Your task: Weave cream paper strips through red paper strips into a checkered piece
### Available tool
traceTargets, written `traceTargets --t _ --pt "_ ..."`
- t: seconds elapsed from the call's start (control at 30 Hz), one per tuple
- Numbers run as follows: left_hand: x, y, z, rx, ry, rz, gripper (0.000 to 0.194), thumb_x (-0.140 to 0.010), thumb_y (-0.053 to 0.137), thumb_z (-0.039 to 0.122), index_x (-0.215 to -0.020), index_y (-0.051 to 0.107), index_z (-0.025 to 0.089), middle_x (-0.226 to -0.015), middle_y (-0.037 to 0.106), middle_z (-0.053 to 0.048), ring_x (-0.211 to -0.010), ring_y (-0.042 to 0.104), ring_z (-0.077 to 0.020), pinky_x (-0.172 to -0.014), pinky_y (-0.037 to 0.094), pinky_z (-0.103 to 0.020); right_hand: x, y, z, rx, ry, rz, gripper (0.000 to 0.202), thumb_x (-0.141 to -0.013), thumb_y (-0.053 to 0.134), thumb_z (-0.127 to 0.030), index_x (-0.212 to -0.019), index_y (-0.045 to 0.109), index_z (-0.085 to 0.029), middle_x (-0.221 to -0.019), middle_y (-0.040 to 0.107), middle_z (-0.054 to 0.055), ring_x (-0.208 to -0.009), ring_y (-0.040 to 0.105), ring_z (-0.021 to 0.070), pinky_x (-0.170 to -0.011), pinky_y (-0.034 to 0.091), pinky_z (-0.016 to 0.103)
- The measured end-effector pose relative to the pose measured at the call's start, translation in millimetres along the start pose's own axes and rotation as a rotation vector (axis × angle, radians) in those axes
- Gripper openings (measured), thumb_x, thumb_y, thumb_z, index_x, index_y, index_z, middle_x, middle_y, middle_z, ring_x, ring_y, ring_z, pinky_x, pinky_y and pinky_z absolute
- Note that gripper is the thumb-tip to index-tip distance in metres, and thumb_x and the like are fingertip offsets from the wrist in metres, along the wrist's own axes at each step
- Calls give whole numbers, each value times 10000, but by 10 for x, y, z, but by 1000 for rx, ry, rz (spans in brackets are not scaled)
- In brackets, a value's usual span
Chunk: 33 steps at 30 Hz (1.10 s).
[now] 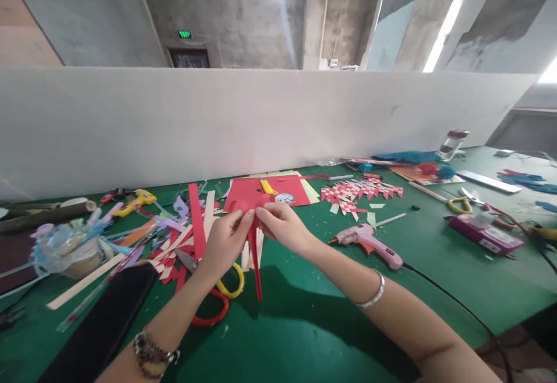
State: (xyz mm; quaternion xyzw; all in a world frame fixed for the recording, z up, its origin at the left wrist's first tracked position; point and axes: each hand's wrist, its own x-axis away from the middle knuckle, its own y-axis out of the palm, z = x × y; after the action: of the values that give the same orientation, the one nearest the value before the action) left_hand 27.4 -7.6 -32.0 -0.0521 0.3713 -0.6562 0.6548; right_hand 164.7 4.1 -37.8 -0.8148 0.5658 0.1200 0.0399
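Grip: left hand (224, 242) & right hand (282, 227) both pinch red paper strip (255, 261) at top, fingertips close together.
Strip: hangs down btw hands, above green table (304, 319).
Under: scissors (217, 296), red/yellow handles.
Right: pink glue gun (369, 242), lying flat.
Behind: red sheet (270, 191).

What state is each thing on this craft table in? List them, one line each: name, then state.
Left hand: pinching the red paper strip.
Right hand: pinching the same strip.
Red paper strip: held up, hanging to a point.
Scissors: lying on the table, under the left hand.
Glue gun: lying on its side, cord attached.
Woven paper piece: flat on the table.
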Motion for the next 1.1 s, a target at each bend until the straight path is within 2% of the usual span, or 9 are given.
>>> traceTargets --t 0.1,0.3,0.43,0.6,0.7,1.0,1.1 --pt "-8 -8 11 -7 -1 27 398 -828 411 462 -536 299 216 -428 311 65 -411 336 -103 -409 254 -223 -5 -3 -11 -8 23 -1 373 -821 510 -321 -524 319 -202 -407 318 -90 -383 280 40 -394 189 201" --pt "-23 34 15 8 9 43 416 -849 381 468 -525 366 208 -400 321 62 -396 349 -108 -410 253 -230 -19 -15 -10 28 32 -27 370 -841 485 -323 -512 378 -193 -391 366 -75 -370 302 47 -389 213 206" --pt "-90 77 39 62 25 23 439 -864 375 478 -516 357 210 -385 320 66 -367 350 -103 -396 261 -231 -38 -53 -58 38 19 -9 362 -850 455 -307 -514 385 -193 -371 366 -76 -355 311 47 -379 206 205" --pt "-250 142 87 129 39 -32 433 -862 397 502 -546 383 207 -408 391 59 -388 422 -112 -402 316 -220 -63 -161 -132 56 -33 77 350 -829 476 -352 -529 380 -197 -373 353 -86 -350 313 45 -377 213 199" --pt "-301 164 90 163 39 -66 434 -858 400 513 -551 394 206 -416 399 58 -387 440 -113 -394 325 -215 -71 -210 -148 69 -42 71 360 -824 475 -378 -526 390 -195 -366 348 -84 -350 309 44 -379 215 196" --pt "-245 65 115 175 10 -118 441 -841 423 546 -557 396 210 -401 401 61 -385 418 -117 -407 329 -224 -69 -191 -142 73 -53 4 340 -833 466 -351 -539 404 -192 -375 351 -82 -358 321 51 -380 223 191" --pt "-137 45 119 170 -11 -142 402 -856 428 534 -619 425 208 -464 464 56 -408 452 -117 -428 360 -224 -55 -202 -142 83 -55 -3 329 -836 465 -346 -551 415 -190 -389 351 -85 -365 322 50 -388 230 192"
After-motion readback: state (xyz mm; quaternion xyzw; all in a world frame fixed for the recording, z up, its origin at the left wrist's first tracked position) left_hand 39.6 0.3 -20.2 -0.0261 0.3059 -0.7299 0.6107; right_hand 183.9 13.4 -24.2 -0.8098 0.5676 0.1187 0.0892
